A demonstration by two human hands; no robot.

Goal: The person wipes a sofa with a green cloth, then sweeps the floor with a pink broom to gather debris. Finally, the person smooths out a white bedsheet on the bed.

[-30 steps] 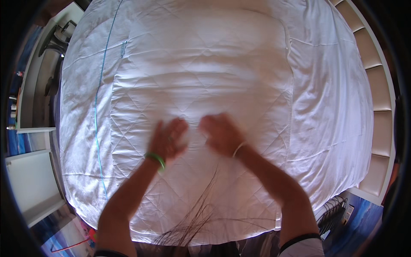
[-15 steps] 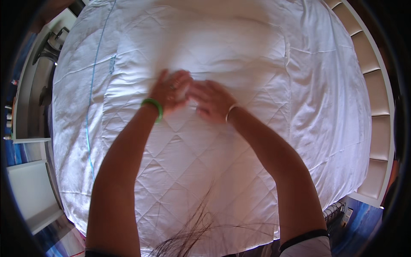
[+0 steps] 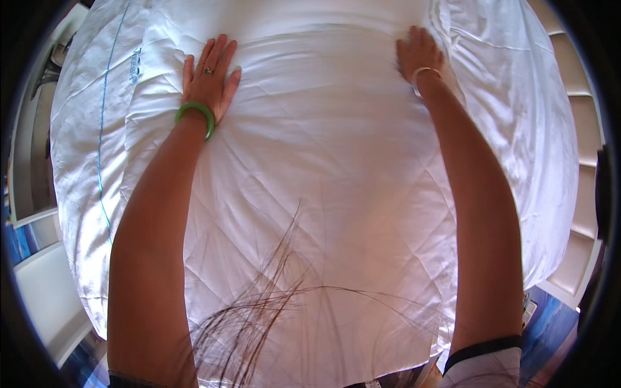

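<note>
A white quilted comforter [image 3: 310, 168] with diamond stitching lies spread over a bed, wrinkled across its far half. Flat on its left part rests my left hand [image 3: 210, 74], fingers spread, a ring on one finger and a green bangle [image 3: 206, 116] at the wrist. My right hand [image 3: 419, 55] lies on the comforter's far right part, close to its right edge, with the fingers stretched forward and slightly blurred. A pale bangle [image 3: 417, 81] circles that wrist. Neither hand grips the fabric.
White bedding [image 3: 543, 161] with a light blue line [image 3: 102, 139] on its left side extends past the comforter. A padded beige headboard [image 3: 580, 129] borders the right. At the left stand a shelf unit [image 3: 39, 149] and a white cabinet [image 3: 48, 291]. Loose hair strands hang before the view.
My hands, close together over the middle of the comforter before, have spread apart to its left and right sides and reached farther forward. The view has shifted forward over the bed.
</note>
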